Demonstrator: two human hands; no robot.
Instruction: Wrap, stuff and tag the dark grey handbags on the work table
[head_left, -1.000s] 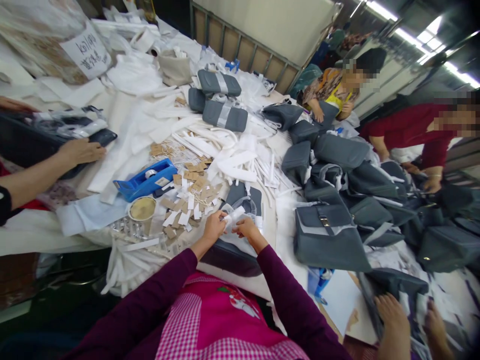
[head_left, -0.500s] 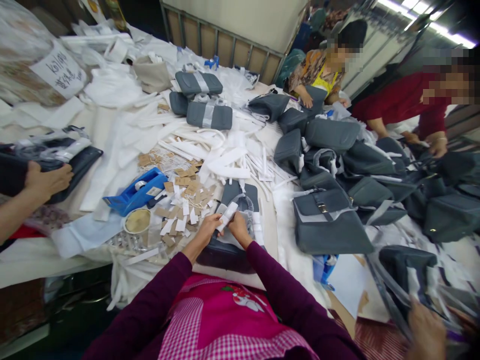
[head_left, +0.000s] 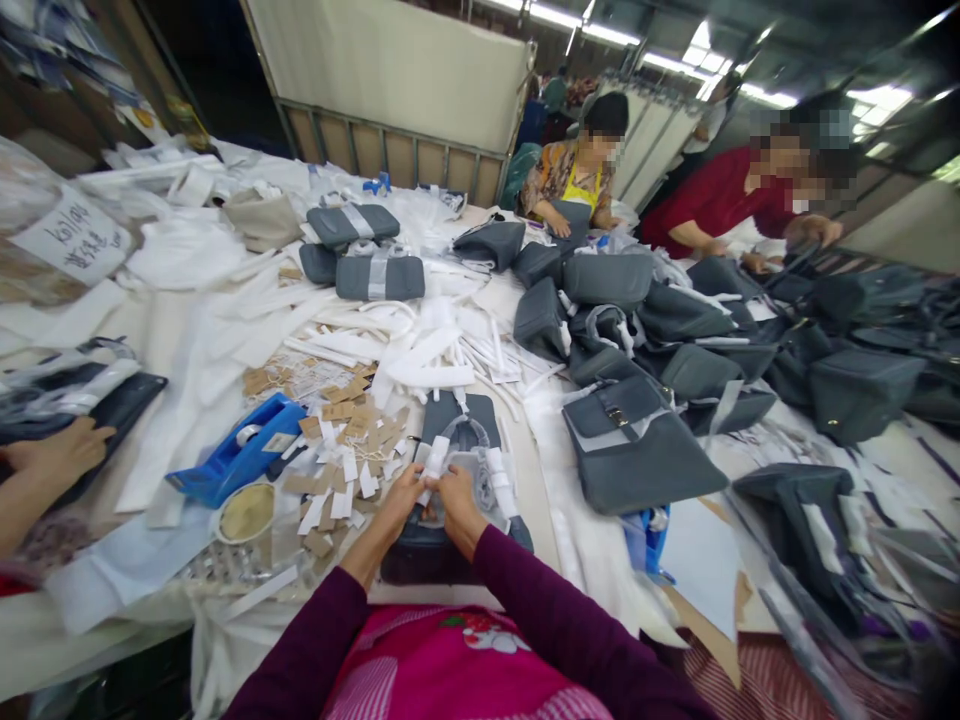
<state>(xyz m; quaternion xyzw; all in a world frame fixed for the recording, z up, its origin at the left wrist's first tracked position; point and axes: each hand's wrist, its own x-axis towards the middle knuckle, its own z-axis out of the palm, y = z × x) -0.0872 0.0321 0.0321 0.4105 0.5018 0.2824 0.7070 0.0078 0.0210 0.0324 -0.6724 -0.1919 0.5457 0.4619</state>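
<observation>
A grey handbag point(head_left: 450, 525) lies right in front of me at the table's near edge, its handle wrapped in white paper. My left hand point(head_left: 400, 497) and my right hand point(head_left: 454, 502) are closed together on a white paper strip point(head_left: 433, 461) at the left side of the bag's handle. Loose brown tags and white paper slips point(head_left: 346, 440) are scattered just left of my hands.
A blue tape dispenser point(head_left: 238, 460) and a round tin point(head_left: 244, 511) sit to my left. A pile of grey bags point(head_left: 645, 330) fills the right side. Two people work across the table. Another person's hand point(head_left: 56, 455) rests on a dark bag at left.
The camera has tilted up, so more of the room shows. My hands moved the white strip down onto the bag's handle. The hands at lower right have left the view.
</observation>
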